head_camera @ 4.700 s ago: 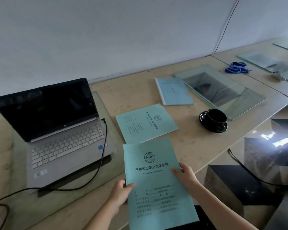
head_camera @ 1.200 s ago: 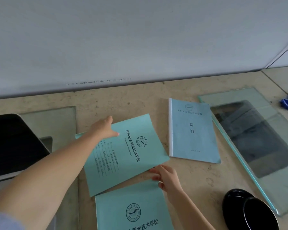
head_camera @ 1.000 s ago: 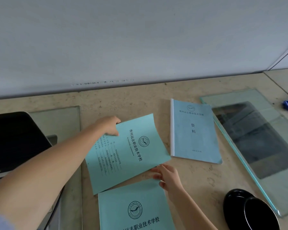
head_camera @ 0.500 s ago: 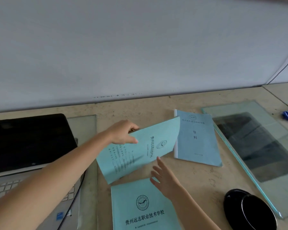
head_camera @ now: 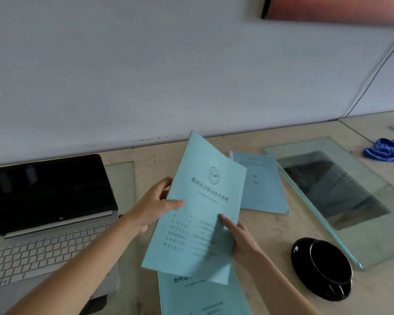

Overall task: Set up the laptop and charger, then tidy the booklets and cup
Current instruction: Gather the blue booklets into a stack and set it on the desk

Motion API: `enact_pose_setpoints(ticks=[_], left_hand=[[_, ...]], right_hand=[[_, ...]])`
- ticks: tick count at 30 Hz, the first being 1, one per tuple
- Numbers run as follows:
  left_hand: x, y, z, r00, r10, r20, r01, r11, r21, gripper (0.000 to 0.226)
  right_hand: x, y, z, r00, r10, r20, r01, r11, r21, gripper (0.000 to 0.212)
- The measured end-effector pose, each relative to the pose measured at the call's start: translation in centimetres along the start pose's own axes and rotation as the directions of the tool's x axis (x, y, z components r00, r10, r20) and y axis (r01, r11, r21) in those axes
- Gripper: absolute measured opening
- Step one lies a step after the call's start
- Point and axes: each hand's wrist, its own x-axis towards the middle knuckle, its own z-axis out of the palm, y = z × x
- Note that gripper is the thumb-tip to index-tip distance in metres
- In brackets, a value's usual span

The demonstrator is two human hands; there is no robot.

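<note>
I hold a teal booklet (head_camera: 205, 208) lifted off the table with both hands. My left hand (head_camera: 151, 206) grips its left edge, thumb on the cover. My right hand (head_camera: 239, 235) holds its lower right edge. Under it, near the table's front, lies a second teal booklet (head_camera: 203, 296), partly covered. A bluer booklet (head_camera: 262, 185) with a white spine lies flat behind to the right. The open laptop (head_camera: 48, 214), screen dark, stands at the left. A black cup on a black saucer (head_camera: 323, 267) sits at the right front.
A glass sheet (head_camera: 341, 192) lies on the beige table to the right of the booklets, with a blue cloth (head_camera: 387, 151) beyond it. Another glass sheet (head_camera: 121, 183) lies under the laptop. A white wall runs along the back.
The middle teal booklet has been lifted off the table and turned upright toward me. My right hand has taken hold of its lower right edge. The view has shifted left and up.
</note>
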Motion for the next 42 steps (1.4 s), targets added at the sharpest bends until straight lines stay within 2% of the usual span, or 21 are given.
enact_pose_setpoints(ticks=[3, 7, 11, 16, 19, 24, 27, 31, 36, 42], left_hand=[[-1.3, -2.9, 0.9, 0.996, -0.083, -0.045, 0.081, 0.996, -0.046, 0.036], [-3.1, -7.7, 2.3, 0.968, -0.242, -0.074, 0.23, 0.963, -0.138, 0.036], [-4.8, -12.0, 4.4, 0.898, -0.429, -0.103, 0.398, 0.888, -0.23, 0.03], [-6.5, -16.6, 6.2, 0.792, -0.598, -0.125, 0.552, 0.788, -0.272, 0.05], [-7.4, -18.8, 6.7, 0.772, -0.617, -0.153, 0.586, 0.784, -0.204, 0.063], [-8.3, -20.6, 7.4, 0.765, -0.623, -0.163, 0.6, 0.781, -0.172, 0.049], [-8.4, -20.5, 6.7, 0.795, -0.585, -0.163, 0.586, 0.809, -0.048, 0.044], [-8.2, -20.7, 5.6, 0.835, -0.544, -0.086, 0.55, 0.827, 0.117, 0.036], [-7.7, -19.8, 4.9, 0.852, -0.524, -0.021, 0.506, 0.812, 0.291, 0.012], [-8.0, -19.4, 4.9, 0.849, -0.528, -0.01, 0.497, 0.794, 0.35, 0.01]], right_hand=[[-1.3, 0.7, -1.7, 0.998, 0.018, -0.052, -0.024, 0.994, -0.108, 0.03], [-2.4, 2.6, -3.6, 0.996, 0.045, -0.079, -0.062, 0.974, -0.219, 0.051], [-3.5, 4.5, -5.6, 0.989, 0.072, -0.127, -0.112, 0.931, -0.348, 0.027], [-4.1, 7.0, -7.5, 0.978, 0.095, -0.187, -0.179, 0.847, -0.501, 0.027], [-4.2, 7.8, -8.0, 0.97, 0.107, -0.217, -0.218, 0.776, -0.592, 0.026], [-4.1, 8.0, -7.7, 0.974, 0.085, -0.212, -0.21, 0.7, -0.683, 0.019], [-4.1, 8.1, -7.8, 0.977, 0.058, -0.204, -0.19, 0.665, -0.722, 0.02], [-3.9, 8.1, -7.9, 0.982, 0.043, -0.186, -0.172, 0.616, -0.769, 0.022], [-4.1, 7.7, -8.4, 0.99, 0.052, -0.128, -0.135, 0.546, -0.827, 0.022], [-4.3, 7.2, -8.4, 0.991, 0.02, -0.136, -0.129, 0.461, -0.878, 0.023]])
